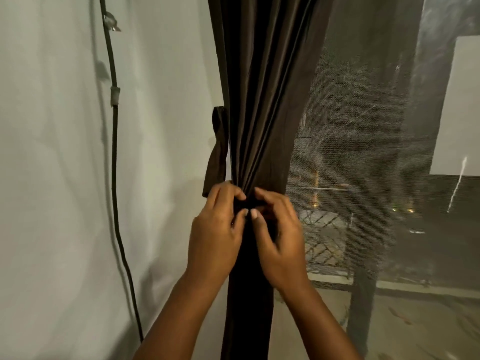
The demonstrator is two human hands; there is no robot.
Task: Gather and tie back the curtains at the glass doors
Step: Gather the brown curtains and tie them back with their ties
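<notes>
**Curtain bunched, tie going on**

Curtain [259, 100] gathered into tight dark folds, hanging just right of the wall [52, 152] and left of the mesh screen [363, 126] at the door.

Far left: a cable [114, 157] running down the wall, well apart from the action. Next, a tieback [217, 152] of the same dark cloth hanging off the wall beside the bunch, its lower end dropping behind the left hand.

Left hand [215, 235] curled against the left side of the gather, fingertips [239, 196] tucked in at the pinch point. Right hand [279, 240] curled in from the other side, thumb meeting the left one at the middle. Both clenched on the cloth at the waist of the bunch; whether on the tie or only the folds, cannot tell.

Tying step, by the look of it, gathering done. Next move likely calls for keeping the folds squeezed with one hand while drawing the tie round and fastening it snug.
</notes>
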